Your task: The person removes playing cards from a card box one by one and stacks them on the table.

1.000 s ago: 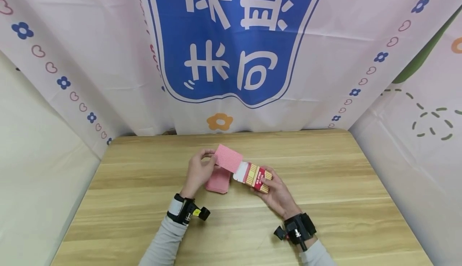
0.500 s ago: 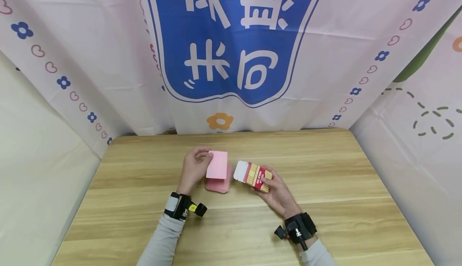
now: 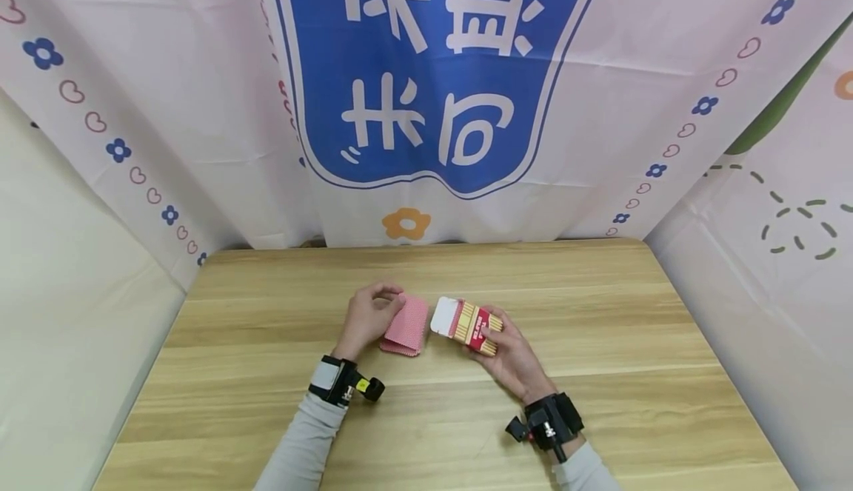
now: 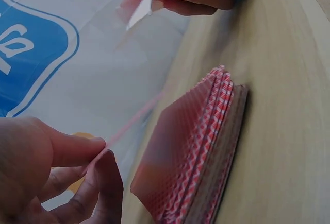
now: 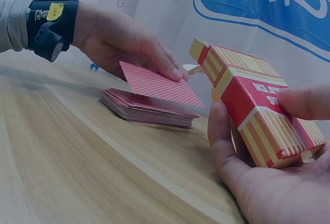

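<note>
My left hand pinches a red-patterned playing card between thumb and fingers. In the right wrist view the card is tilted just above a deck of playing cards lying on the table. The left wrist view shows the pinched card nearly edge-on, beside the deck. My right hand grips a red and yellow striped card box to the right of the deck. Its white flap is raised and points towards the deck. Whether anything lies inside the box cannot be seen.
The wooden table bears the deck. Behind it hangs a white cloth with a blue panel, reaching down to the table's back edge. Black camera straps sit on both wrists.
My left hand has brought the card from beside the box's flap back over the deck, turning it on the way. My right hand and the card box have hardly moved.
</note>
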{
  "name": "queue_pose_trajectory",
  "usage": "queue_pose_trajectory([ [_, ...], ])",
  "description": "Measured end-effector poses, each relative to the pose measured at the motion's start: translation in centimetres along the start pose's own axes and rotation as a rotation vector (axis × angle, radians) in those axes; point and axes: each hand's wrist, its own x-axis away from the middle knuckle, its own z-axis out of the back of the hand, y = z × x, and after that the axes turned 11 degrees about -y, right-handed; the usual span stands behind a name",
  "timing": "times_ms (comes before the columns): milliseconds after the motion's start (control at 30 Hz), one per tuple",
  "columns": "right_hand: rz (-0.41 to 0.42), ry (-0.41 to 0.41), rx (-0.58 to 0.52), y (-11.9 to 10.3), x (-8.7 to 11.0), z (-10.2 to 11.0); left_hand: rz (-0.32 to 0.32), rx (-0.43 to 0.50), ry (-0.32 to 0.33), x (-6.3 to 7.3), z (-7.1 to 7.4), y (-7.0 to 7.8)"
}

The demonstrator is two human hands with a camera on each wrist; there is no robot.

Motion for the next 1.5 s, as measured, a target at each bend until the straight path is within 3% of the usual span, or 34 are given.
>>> queue_pose_trajectory([
  [400,-0.002,-0.016,0.012,0.0,0.0,-0.1,0.005,-0.048,0.032,-0.3,-0.4,-0.4],
  [733,-0.005,-0.016,0.009,0.0,0.1,0.0,0.049,-0.085,0.037,-0.4,-0.5,-0.7],
  [1000,-0.007,-0.013,-0.001,-0.1,0.1,-0.1,0.023,-0.135,0.05,-0.4,-0.6,-1.1],
  [1500,-0.015,-0.004,0.017,-0.2,0.1,-0.2,0.031,-0.124,0.051,-0.5,-0.5,-1.1],
])
